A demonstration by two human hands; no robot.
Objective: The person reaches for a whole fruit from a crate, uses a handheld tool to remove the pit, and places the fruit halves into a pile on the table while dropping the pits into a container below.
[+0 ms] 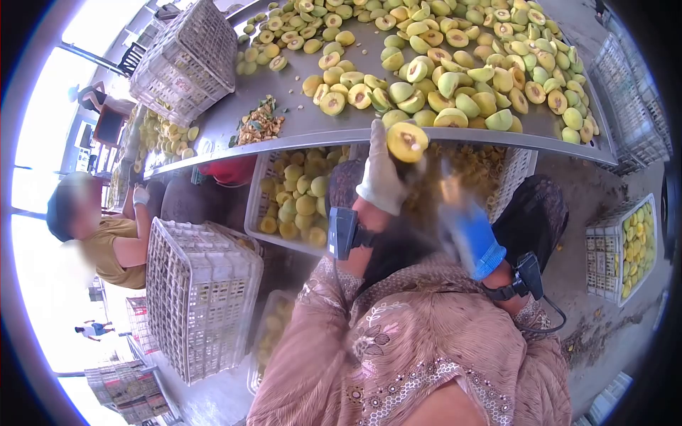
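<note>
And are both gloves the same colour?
No, the left glove is off-white, while the right glove is mostly blue.

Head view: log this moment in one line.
left hand: gloved, holding cut fruit | right hand: blue-gloved, blurred, grip unclear | table: fruit halves on top | crate: yellow-green fruit inside

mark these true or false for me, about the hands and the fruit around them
1. The left hand holds a cut fruit half. True.
2. The right hand is bare. False: it wears a blue glove.
3. Many fruit halves lie on the metal table. True.
4. The crate on the floor at the right of the picture is empty. False: it holds fruit.
5. Another person is at the left of the picture. True.
</note>
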